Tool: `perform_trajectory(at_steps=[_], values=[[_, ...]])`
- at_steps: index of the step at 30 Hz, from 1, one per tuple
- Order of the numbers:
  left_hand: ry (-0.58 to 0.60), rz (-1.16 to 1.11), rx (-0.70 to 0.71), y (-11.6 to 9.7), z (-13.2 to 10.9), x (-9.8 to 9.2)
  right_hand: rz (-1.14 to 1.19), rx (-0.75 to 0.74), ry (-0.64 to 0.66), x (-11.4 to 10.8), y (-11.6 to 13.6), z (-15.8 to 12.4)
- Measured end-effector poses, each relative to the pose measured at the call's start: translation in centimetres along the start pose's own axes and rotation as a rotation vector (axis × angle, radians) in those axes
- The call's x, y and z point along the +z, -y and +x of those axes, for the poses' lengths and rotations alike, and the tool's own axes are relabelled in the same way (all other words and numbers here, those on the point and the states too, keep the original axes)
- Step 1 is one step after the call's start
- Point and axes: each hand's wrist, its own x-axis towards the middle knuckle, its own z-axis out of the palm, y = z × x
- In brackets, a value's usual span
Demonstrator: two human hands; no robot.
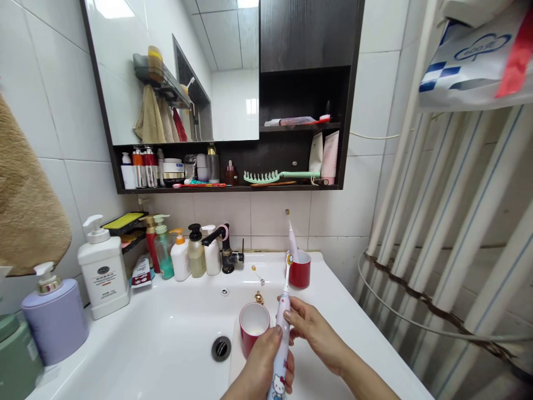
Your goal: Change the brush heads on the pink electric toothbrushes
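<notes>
My left hand [260, 364] is wrapped round the lower body of a pink and white electric toothbrush [282, 328] held upright over the sink. My right hand [310, 328] pinches the same handle higher up, from the right side. The brush head points up, in front of a red cup [300, 273] on the counter that holds another toothbrush [291, 236]. A second red cup [253, 326] with a white inside stands in the white sink basin [175, 333], just left of my hands.
A black faucet [225, 250] stands behind the basin; the drain [221, 348] is left of the cup. Pump bottles [104, 266] line the left counter. A dark shelf [229, 172] with toiletries and a green comb hangs above. White radiator pipes [449, 233] fill the right.
</notes>
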Motion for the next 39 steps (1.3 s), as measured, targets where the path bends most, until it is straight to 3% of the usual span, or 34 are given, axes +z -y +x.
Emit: perform_trajectory(at_steps=[5,8,12,18,23,28,33,36,39], values=[[0.005,-0.013,-0.019,0.2,0.0,0.0,0.005,0.054,-0.084,0.1,-0.2,0.2],[-0.004,0.077,0.018,0.4,-0.1,-0.1,0.011,0.078,-0.205,-0.1,-0.2,0.4],[0.086,0.118,-0.004,0.8,0.0,-0.2,0.014,0.032,-0.352,-0.8,0.0,0.6],[-0.020,0.293,0.040,1.3,0.2,-0.1,-0.060,-0.003,-0.393,-0.9,-0.3,0.6],[0.092,0.142,0.012,1.4,0.0,0.2,-0.071,-0.014,-0.417,-0.8,-0.1,0.6],[0.027,0.157,0.045,1.7,0.2,0.2,-0.093,-0.010,-0.453,-0.8,-0.1,0.7],[0.062,-0.053,-0.013,1.1,0.0,0.2,-0.050,0.018,-0.414,-0.4,-0.1,0.5],[-0.023,-0.125,0.001,0.1,-0.3,0.1,-0.094,0.021,-0.268,0.0,0.1,0.2],[-0.034,-0.131,-0.022,-0.4,-0.3,-0.1,-0.134,0.037,-0.164,0.6,0.0,0.0]])
